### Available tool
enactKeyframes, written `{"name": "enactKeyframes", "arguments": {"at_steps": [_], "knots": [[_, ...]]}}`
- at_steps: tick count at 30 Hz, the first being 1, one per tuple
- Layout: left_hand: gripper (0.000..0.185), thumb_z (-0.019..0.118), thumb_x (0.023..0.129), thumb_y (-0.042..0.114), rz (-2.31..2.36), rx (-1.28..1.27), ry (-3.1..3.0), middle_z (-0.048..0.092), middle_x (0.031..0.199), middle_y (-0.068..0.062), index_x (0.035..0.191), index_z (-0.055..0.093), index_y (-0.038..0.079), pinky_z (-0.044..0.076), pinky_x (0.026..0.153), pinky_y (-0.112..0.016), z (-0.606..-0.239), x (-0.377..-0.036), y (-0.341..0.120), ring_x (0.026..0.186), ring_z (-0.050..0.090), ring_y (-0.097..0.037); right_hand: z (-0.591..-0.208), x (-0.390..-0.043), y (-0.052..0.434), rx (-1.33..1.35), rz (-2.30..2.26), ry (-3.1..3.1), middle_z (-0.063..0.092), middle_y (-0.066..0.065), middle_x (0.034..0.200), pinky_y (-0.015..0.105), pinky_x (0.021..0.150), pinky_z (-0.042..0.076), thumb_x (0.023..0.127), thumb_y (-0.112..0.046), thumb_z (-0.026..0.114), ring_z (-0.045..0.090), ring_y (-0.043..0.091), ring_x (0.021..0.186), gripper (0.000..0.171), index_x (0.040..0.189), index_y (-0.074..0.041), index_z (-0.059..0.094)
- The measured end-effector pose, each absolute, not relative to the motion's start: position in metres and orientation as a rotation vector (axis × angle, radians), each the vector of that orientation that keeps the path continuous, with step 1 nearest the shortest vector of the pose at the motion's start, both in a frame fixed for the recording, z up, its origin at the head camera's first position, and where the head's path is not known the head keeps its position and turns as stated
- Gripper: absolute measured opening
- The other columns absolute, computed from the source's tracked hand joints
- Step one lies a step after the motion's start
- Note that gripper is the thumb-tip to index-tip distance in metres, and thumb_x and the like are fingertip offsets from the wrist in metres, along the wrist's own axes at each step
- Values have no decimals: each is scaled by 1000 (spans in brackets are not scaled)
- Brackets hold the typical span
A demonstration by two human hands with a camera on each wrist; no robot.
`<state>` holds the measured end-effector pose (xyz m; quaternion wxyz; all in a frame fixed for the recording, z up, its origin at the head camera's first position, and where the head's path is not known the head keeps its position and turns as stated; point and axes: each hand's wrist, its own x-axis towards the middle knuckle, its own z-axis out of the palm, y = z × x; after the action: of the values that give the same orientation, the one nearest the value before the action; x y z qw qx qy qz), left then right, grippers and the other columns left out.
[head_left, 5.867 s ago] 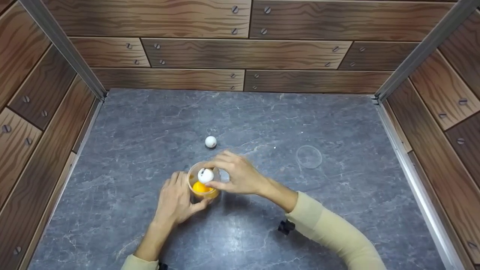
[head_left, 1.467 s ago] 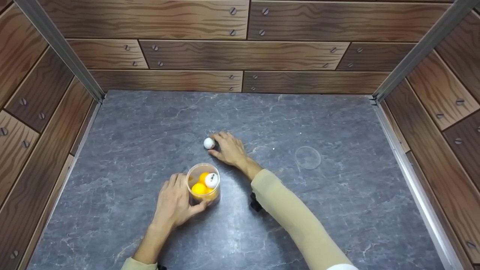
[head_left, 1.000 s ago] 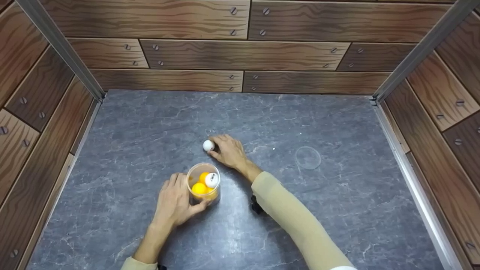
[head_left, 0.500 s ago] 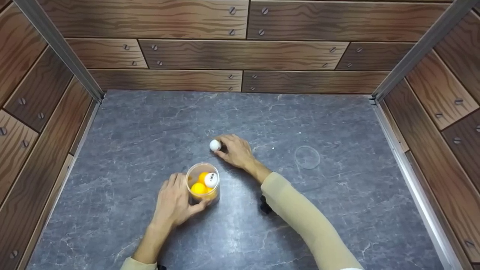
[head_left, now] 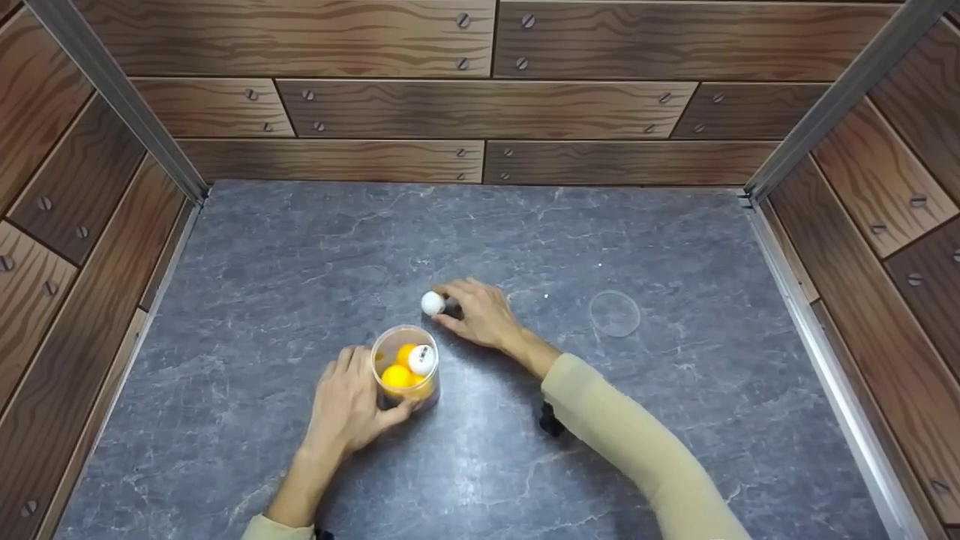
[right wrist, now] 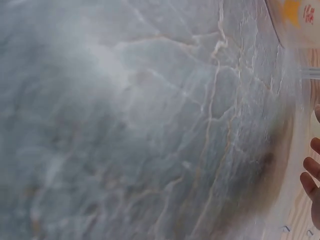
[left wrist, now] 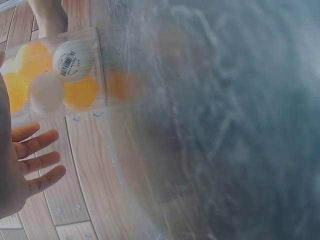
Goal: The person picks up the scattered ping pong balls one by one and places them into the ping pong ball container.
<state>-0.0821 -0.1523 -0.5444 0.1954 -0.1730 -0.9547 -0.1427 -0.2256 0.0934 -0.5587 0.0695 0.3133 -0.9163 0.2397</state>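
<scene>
- Desk: clear tub near centre, already holding orange and white balls; lid lies off, well to the right.
- Left hand: grip wrapped round the tub.
- Right hand: fingertips pinching the last loose white ball, just beyond the tub, not yet in.

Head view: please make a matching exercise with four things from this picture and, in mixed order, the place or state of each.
Things:
1. white ball
2. clear cup
3. clear lid
4. orange balls

Places or states:
A. inside the cup
B. lying alone on the table, to the right
C. pinched by the right hand
D. held by the left hand

Pairs: 1-C, 2-D, 3-B, 4-A
</scene>
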Motion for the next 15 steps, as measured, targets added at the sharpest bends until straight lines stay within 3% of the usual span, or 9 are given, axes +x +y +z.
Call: {"name": "enactKeyframes", "arguments": {"at_steps": [3,10,15], "knots": [[91,69,73,77,-400,-481,-2685,65,105,-15,118,61,-2,55,76,-45,-544,-82,-152,96,63,-31,-555,-222,96,967,750,-2732,77,7,125,48,114,51,94,-38,77,73,25,110,48,134,-11,70],[93,68,74,77,-388,-488,-2684,65,104,-15,120,61,-3,55,76,-45,-544,-83,-152,96,62,-31,-546,-214,104,972,836,-2638,79,6,118,42,85,61,90,-33,83,72,26,102,47,130,-11,72],[93,67,73,78,-380,-493,-2677,65,104,-15,119,61,-3,55,76,-45,-544,-83,-152,96,61,-31,-539,-208,107,1009,812,-2601,79,4,113,38,83,60,90,-33,82,71,24,99,45,128,-12,72]]}}
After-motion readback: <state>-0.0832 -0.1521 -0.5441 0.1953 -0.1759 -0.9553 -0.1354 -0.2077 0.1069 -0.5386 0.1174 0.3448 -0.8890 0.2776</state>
